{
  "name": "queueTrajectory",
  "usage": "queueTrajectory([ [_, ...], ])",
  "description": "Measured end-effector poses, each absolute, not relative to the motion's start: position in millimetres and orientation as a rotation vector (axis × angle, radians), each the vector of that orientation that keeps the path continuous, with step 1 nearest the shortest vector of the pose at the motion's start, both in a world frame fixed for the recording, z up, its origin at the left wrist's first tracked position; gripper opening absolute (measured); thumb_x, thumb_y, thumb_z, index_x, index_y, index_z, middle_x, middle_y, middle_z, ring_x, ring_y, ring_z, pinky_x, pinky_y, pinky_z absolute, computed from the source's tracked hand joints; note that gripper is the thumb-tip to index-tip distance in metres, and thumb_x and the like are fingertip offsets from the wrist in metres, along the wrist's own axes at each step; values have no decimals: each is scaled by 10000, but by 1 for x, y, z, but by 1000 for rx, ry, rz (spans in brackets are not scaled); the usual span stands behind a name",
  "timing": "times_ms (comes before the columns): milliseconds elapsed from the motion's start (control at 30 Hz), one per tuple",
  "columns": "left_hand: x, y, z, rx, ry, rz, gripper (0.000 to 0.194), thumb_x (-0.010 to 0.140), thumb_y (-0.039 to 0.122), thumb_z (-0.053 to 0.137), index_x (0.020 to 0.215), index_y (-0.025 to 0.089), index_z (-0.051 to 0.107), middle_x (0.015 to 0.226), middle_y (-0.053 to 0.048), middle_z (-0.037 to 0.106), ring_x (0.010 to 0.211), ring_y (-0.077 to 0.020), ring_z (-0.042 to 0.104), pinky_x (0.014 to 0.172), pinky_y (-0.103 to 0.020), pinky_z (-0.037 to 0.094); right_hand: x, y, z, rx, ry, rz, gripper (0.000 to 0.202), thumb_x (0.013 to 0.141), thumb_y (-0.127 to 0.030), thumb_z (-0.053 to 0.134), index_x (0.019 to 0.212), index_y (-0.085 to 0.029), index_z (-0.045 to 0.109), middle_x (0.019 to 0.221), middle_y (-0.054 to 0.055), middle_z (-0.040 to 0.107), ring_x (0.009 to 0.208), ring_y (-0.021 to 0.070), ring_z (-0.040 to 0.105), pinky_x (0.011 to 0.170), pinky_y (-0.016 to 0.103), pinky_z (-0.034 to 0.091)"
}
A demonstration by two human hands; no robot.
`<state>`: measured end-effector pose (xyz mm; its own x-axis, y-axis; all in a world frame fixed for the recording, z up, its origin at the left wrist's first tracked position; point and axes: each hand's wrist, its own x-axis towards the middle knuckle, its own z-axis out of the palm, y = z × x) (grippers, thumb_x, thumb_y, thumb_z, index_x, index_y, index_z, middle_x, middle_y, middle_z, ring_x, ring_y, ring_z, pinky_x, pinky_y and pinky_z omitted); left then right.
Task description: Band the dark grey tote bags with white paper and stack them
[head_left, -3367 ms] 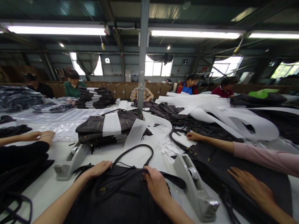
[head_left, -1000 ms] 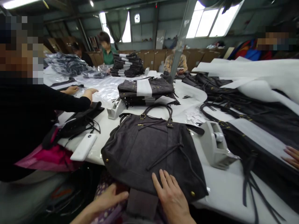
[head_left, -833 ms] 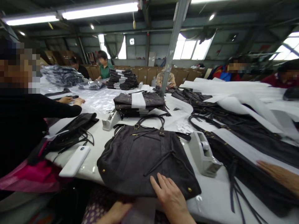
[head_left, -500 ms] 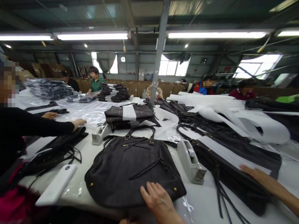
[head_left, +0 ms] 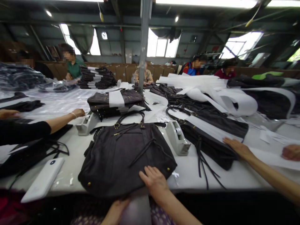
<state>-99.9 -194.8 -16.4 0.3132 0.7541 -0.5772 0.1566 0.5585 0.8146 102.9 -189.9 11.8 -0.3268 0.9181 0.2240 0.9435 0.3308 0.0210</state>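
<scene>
A dark handbag (head_left: 126,156) lies flat at the table's front edge, its handles pointing away from me. My right hand (head_left: 154,181) rests on the bag's lower right part, fingers spread over its surface. Below the bag's bottom edge is my left hand (head_left: 117,209), its fingers hidden under the bag. Tape dispensers stand on either side, one at the right (head_left: 178,139) and one at the back left (head_left: 86,123). Behind the bag sits a stack of dark bags (head_left: 131,98) with a white paper band (head_left: 116,98).
A white phone (head_left: 43,179) lies at the left front. At left, a co-worker's hand (head_left: 78,113) touches the dispenser. Another person's hand (head_left: 236,147) rests on a paper-banded bag (head_left: 206,140) at right. A metal post (head_left: 143,47) rises behind the stack.
The view has tilted down and shifted right. My left hand and wrist show more below the bag. The left co-worker's hand has reached the dispenser. Another hand appears at the far right.
</scene>
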Motion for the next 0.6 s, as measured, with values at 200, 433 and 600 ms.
queueTrajectory([
  [200,-102,-211,-9,552,999,566,468,664,478,746,954,117,685,988,-124,718,960,-278,652,895,-366,478,106,-176,47,-1798,-2514,126,239,908,-167,407,1038,-233,596,980,79,632,952,201,560,811,315,373],
  [433,-91,-216,0,585,898,565,531,602,546,772,897,110,705,856,-128,726,888,-280,661,864,-361,473,97,-176,41,-1867,-2434,101,266,912,-163,408,1081,-235,600,1034,90,641,1023,208,564,854,326,384],
  [600,-92,-221,-27,878,945,443,635,580,706,682,841,128,706,804,-116,712,876,-324,644,819,-408,484,89,-183,25,-1789,-2395,-101,254,911,-173,441,1098,-237,601,1100,104,647,1039,216,583,877,346,403],
])
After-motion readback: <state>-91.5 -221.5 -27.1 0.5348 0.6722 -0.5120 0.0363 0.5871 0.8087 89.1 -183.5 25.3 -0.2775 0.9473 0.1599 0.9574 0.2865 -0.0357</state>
